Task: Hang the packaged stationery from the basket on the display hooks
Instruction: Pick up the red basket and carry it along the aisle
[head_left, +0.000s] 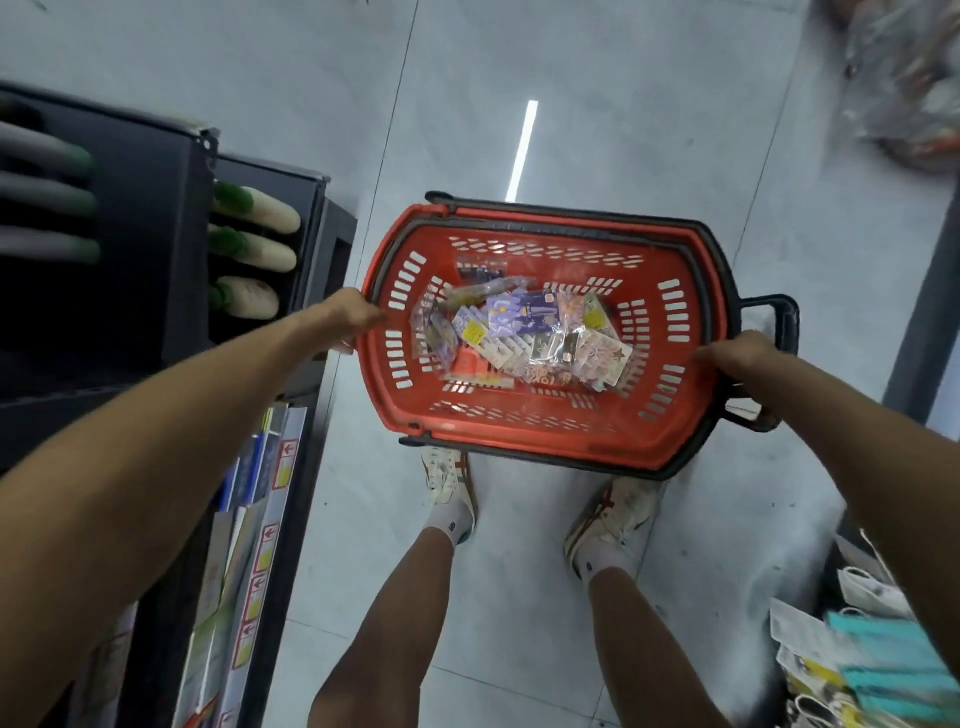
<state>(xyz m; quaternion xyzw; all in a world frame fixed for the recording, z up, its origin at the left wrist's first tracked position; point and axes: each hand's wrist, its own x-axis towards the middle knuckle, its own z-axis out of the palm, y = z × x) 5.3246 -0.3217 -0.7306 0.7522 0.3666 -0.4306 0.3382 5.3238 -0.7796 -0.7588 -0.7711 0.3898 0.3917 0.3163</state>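
Note:
A red plastic basket (545, 421) with black handles is low over the grey floor, in front of my feet. My left hand (349, 317) grips its left rim. My right hand (744, 357) grips its right rim beside a black end handle (779, 322). Inside lies a heap of packaged stationery (524, 338) in clear bags, purple, white and yellow. No display hooks can be made out in this blurred view.
A dark shelf unit (156, 218) stands at the left with green-capped white bottles (254, 252) and flat packs below (260, 499). Bags and packets sit at the lower right (872, 644). More blurred goods show at the top right (904, 88). My shoes (613, 514) stand just behind the basket.

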